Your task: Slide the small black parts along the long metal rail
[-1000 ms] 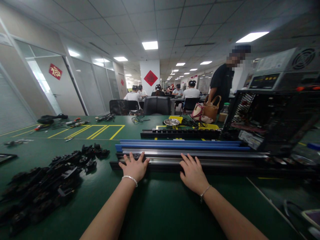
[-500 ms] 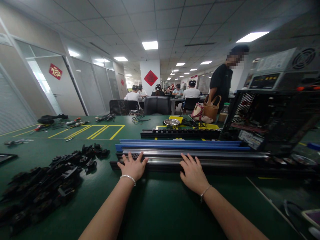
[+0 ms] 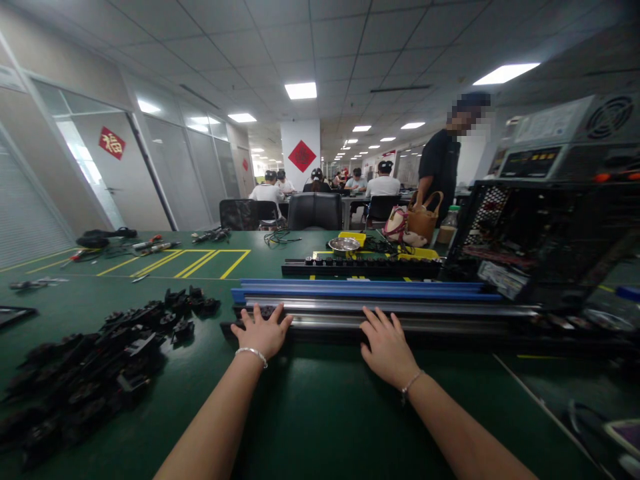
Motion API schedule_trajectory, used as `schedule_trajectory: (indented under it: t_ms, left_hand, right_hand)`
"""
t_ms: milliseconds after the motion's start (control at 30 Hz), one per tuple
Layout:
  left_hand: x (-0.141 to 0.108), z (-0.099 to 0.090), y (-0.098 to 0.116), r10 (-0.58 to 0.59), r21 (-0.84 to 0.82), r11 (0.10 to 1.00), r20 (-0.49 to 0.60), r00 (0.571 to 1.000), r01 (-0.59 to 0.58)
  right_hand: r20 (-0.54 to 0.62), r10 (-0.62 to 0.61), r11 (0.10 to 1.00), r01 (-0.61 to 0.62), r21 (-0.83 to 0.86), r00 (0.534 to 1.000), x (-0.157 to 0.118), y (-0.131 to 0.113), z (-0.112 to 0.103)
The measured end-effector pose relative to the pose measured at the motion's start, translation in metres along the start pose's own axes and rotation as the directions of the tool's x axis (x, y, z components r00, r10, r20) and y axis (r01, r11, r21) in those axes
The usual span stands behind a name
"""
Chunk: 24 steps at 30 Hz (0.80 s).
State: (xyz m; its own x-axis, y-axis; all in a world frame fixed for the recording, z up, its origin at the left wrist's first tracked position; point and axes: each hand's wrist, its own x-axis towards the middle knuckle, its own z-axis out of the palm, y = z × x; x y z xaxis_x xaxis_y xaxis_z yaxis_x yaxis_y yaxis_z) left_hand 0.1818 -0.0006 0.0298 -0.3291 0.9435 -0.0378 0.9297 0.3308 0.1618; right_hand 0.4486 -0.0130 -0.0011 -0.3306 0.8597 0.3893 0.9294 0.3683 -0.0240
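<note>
My left hand [image 3: 263, 331] lies spread over the left end of a long black rail with a shiny metal channel [image 3: 325, 323]. By its fingertips a small dark part [image 3: 269, 311] sits in the channel, partly covered by the fingers. My right hand [image 3: 387, 340] rests farther right on the same rail, fingers stretched out and nothing held. Behind this rail run another silvery strip [image 3: 340, 305] and a long blue rail [image 3: 350, 289], both parallel to it.
Several black plastic parts [image 3: 100, 360] are heaped on the green table [image 3: 320, 413] at the left. An open computer case [image 3: 540, 233] stands on the right. Farther back are a black strip of small parts [image 3: 360, 267], a metal dish [image 3: 344, 245], and a standing person [image 3: 439, 160].
My left hand has shifted slightly left along the rail. My right hand stays in place. The standing person in the background has moved a little to the left.
</note>
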Motion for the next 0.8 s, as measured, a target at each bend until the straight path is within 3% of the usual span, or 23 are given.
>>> schedule_trajectory:
  t_ms: [800]
  left_hand:
    - [0.004,-0.005,-0.010,-0.025,0.013,1.000,-0.001,1.000,0.025]
  right_hand:
    - [-0.001,-0.002,1.000,0.002,0.004,1.000,0.000,0.001,0.001]
